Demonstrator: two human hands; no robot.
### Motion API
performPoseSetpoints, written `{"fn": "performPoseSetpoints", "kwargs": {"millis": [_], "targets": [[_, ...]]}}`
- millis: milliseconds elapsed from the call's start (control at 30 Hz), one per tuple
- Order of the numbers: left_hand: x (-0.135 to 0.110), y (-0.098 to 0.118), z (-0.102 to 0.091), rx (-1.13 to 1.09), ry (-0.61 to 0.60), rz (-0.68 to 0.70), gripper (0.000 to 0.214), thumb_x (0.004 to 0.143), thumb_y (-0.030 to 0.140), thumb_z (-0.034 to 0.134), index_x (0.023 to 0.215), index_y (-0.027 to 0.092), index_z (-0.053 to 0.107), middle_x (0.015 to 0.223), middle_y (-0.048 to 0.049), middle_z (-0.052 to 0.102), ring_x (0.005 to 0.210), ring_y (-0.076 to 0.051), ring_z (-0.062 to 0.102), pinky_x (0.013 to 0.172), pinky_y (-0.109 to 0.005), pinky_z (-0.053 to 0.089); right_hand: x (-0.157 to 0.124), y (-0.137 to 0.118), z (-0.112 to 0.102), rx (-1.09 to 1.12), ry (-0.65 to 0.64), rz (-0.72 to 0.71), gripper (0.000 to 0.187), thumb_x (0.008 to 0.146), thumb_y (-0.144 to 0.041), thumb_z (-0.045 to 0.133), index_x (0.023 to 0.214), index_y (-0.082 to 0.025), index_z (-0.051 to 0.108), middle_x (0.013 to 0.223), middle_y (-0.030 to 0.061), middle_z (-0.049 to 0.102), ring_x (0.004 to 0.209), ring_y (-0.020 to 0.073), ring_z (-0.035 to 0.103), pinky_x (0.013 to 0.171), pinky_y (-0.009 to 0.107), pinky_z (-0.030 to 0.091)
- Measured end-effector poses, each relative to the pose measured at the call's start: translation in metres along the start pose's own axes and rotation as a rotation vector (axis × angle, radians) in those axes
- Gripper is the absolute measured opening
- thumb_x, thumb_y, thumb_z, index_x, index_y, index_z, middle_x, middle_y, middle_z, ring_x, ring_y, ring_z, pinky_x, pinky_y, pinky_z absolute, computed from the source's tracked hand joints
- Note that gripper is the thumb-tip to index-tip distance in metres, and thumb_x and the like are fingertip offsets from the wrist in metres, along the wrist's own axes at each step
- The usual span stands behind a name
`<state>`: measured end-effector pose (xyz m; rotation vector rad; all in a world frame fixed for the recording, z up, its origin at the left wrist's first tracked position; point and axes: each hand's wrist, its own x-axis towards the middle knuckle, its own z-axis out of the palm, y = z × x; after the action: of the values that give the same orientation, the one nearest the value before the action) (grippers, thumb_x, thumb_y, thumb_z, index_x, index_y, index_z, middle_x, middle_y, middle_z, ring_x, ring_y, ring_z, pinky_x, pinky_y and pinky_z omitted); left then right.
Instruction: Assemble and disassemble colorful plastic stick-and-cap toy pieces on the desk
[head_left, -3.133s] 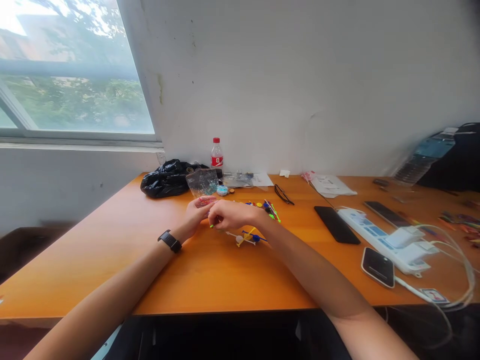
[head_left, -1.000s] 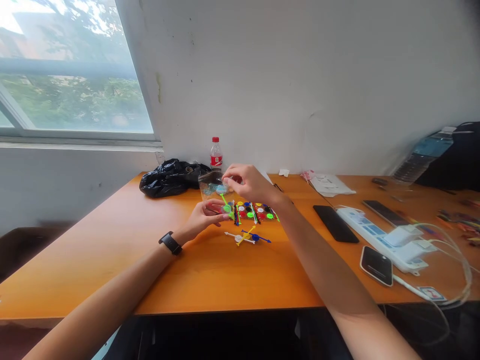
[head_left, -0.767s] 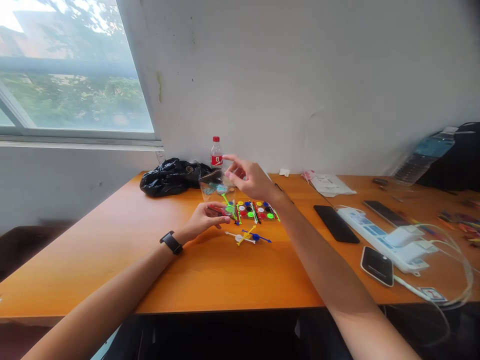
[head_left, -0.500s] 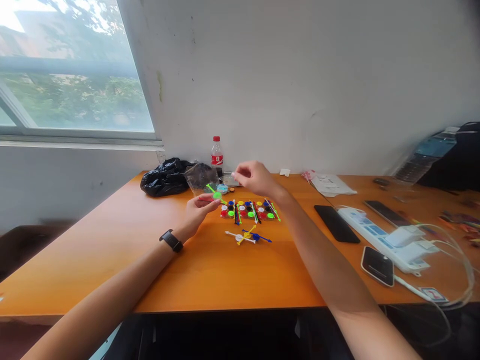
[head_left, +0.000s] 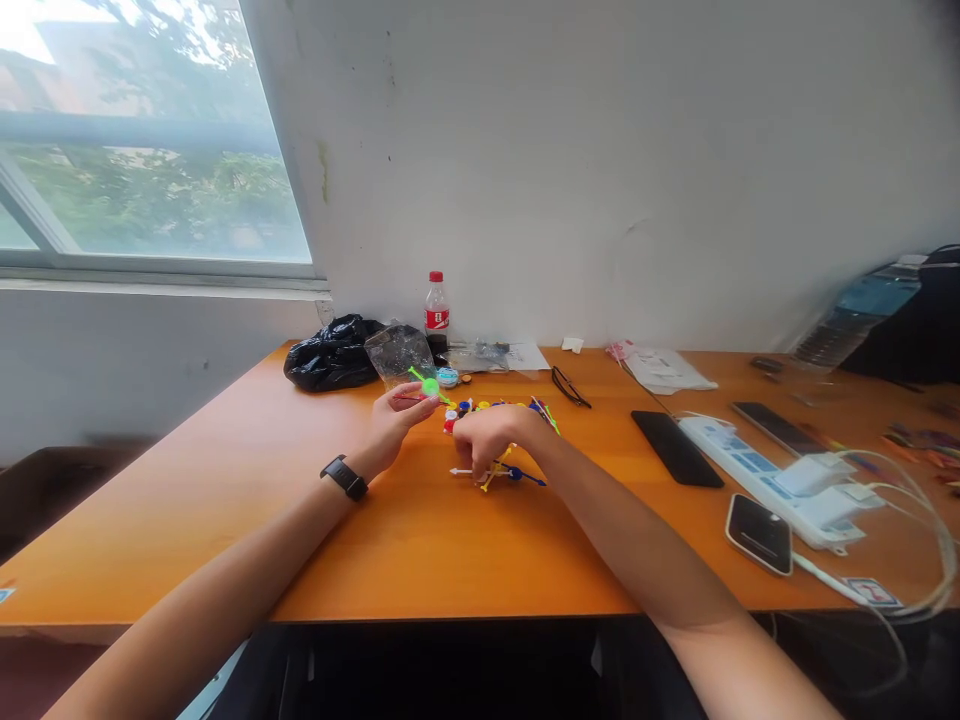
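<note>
My left hand [head_left: 405,415] pinches a bright green plastic arrow spinner [head_left: 430,386] with a round hub, held up off the table. A thin red piece [head_left: 409,398] also shows at those fingers. My right hand [head_left: 484,437] reaches down, fingers bent and close together, over a white arrow [head_left: 459,471] and a yellow arrow [head_left: 497,467]; what its fingertips hold, if anything, is hidden. Just right of it lies a blue arrow [head_left: 529,477]. Behind the right hand, rows of coloured discs and arrows [head_left: 465,408] are partly covered.
Along the wall are a black plastic bag [head_left: 334,355], a cola bottle [head_left: 436,312], a clear bag [head_left: 400,352] and glasses [head_left: 571,388]. To the right lie a black phone [head_left: 676,447], a power strip [head_left: 772,480] with chargers and cables, and a white-edged device [head_left: 759,535].
My right hand has come down and toward me, from above the disc rows to the loose arrows. My left hand keeps the green spinner in nearly the same place.
</note>
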<state>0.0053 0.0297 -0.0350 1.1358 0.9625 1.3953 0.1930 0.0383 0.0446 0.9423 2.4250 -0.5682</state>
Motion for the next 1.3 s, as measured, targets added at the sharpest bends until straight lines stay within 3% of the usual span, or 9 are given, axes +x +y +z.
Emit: {"fn": "performPoseSetpoints", "kwargs": {"millis": [267,400,500,633,733,833,1000,1133,1300], "targets": [[-0.001,0.002,-0.001,0.056,-0.009,0.036,0.067,0.064,0.047,0.097,0.116,0.016,0.068,0.094,-0.0074,0.080,0.087,-0.023,0.077,0.085,-0.036,0.060,-0.017,-0.002,-0.009,0.260,0.205,-0.249,0.009,0.081,-0.025,0.069,0.082,-0.020,0.061,0.078,-0.0018,0.070,0.069,0.0138,0.062,0.057,0.023,0.042],[-0.006,0.006,0.001,0.125,-0.119,0.048,0.058,0.065,0.045,0.095,0.108,0.016,0.070,0.083,-0.0053,0.078,0.072,-0.021,0.074,0.069,-0.034,0.060,-0.035,-0.015,-0.017,0.537,0.372,-0.390,0.009,0.090,-0.024,0.066,0.091,-0.021,0.057,0.087,0.0002,0.072,0.072,0.0133,0.064,0.060,0.023,0.047],[-0.010,0.009,0.004,0.186,-0.167,0.076,0.048,0.070,0.047,0.092,0.100,0.016,0.071,0.084,-0.0060,0.078,0.075,-0.020,0.074,0.061,-0.028,0.055,-0.049,-0.021,-0.024,0.641,0.581,-0.462,0.008,0.095,-0.027,0.063,0.097,-0.021,0.058,0.086,-0.0001,0.070,0.072,0.0128,0.062,0.060,0.023,0.046],[-0.015,0.010,0.010,0.251,-0.189,0.035,0.055,0.073,0.049,0.091,0.113,0.016,0.070,0.092,-0.0100,0.081,0.080,-0.023,0.076,0.049,-0.023,0.044,-0.065,-0.018,-0.034,0.559,0.979,-0.436,0.016,0.097,-0.035,0.064,0.095,-0.019,0.064,0.079,-0.0007,0.063,0.068,0.0124,0.053,0.061,0.025,0.042],[-0.018,0.009,0.012,0.266,-0.212,0.032,0.058,0.074,0.050,0.092,0.116,0.017,0.069,0.095,-0.0111,0.081,0.086,-0.026,0.078,0.051,-0.024,0.048,-0.072,-0.012,-0.038,0.484,1.211,-0.360,0.019,0.097,-0.036,0.063,0.094,-0.018,0.069,0.080,0.0009,0.064,0.069,0.0134,0.051,0.064,0.027,0.042],[-0.018,0.007,0.011,0.285,-0.233,0.041,0.057,0.073,0.050,0.092,0.115,0.018,0.070,0.097,-0.0109,0.082,0.091,-0.027,0.078,0.058,-0.026,0.053,-0.076,-0.010,-0.040,0.421,1.340,-0.297,0.021,0.099,-0.035,0.058,0.097,-0.019,0.072,0.084,0.0029,0.068,0.071,0.0149,0.052,0.067,0.029,0.043],[-0.016,0.004,0.008,0.289,-0.238,0.061,0.057,0.074,0.050,0.092,0.116,0.018,0.071,0.098,-0.0103,0.081,0.090,-0.026,0.078,0.060,-0.028,0.055,-0.086,0.000,-0.042,0.352,1.300,-0.234,0.022,0.097,-0.034,0.058,0.097,-0.018,0.073,0.086,0.0044,0.070,0.073,0.0163,0.054,0.067,0.029,0.043],[-0.014,0.001,0.006,0.276,-0.240,0.061,0.056,0.075,0.050,0.091,0.116,0.018,0.071,0.100,-0.0107,0.081,0.091,-0.026,0.079,0.061,-0.028,0.056,-0.091,0.031,-0.041,0.263,1.204,-0.076,0.019,0.092,-0.031,0.060,0.095,-0.018,0.074,0.078,0.0028,0.069,0.069,0.0155,0.055,0.064,0.028,0.040],[-0.015,0.002,0.007,0.293,-0.233,0.053,0.054,0.077,0.049,0.090,0.117,0.018,0.071,0.098,-0.0105,0.081,0.091,-0.026,0.079,0.061,-0.027,0.055,-0.072,0.079,-0.033,0.246,0.739,0.227,0.014,0.083,-0.028,0.071,0.084,-0.015,0.076,0.084,0.0071,0.076,0.075,0.0181,0.064,0.065,0.027,0.042]]}}
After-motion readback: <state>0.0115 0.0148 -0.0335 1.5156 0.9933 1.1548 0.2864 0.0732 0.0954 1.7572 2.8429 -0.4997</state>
